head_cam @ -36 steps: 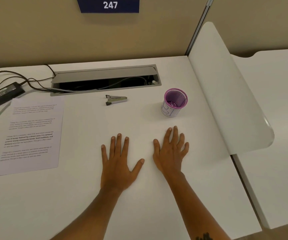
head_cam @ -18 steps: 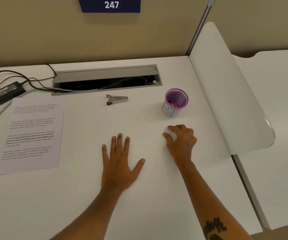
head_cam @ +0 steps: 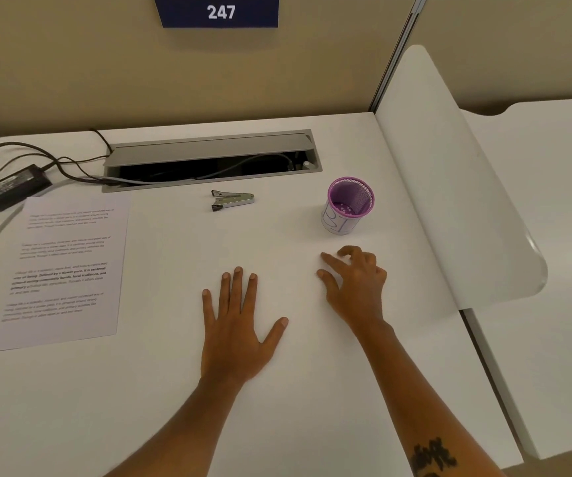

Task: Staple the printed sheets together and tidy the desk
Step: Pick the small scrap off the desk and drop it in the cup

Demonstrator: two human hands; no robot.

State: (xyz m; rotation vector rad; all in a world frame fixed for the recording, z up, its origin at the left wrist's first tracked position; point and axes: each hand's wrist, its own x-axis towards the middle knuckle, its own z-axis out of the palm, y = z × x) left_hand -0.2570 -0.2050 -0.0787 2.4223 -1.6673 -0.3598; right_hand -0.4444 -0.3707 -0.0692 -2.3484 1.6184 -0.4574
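Observation:
The printed sheets lie flat at the left of the white desk. A small metal stapler rests near the back, just in front of the cable slot. A purple mesh cup stands to its right. My left hand lies flat on the desk with fingers spread, holding nothing. My right hand is raised off the desk just in front of the cup, fingers curled and apart, with nothing in it.
An open grey cable slot runs along the back. A black power adapter with cables sits at the far left. A white curved divider borders the right side, with another desk beyond.
My right hand lifted from lying flat, curled its fingers and moved forward and right toward the cup. The left hand stayed flat.

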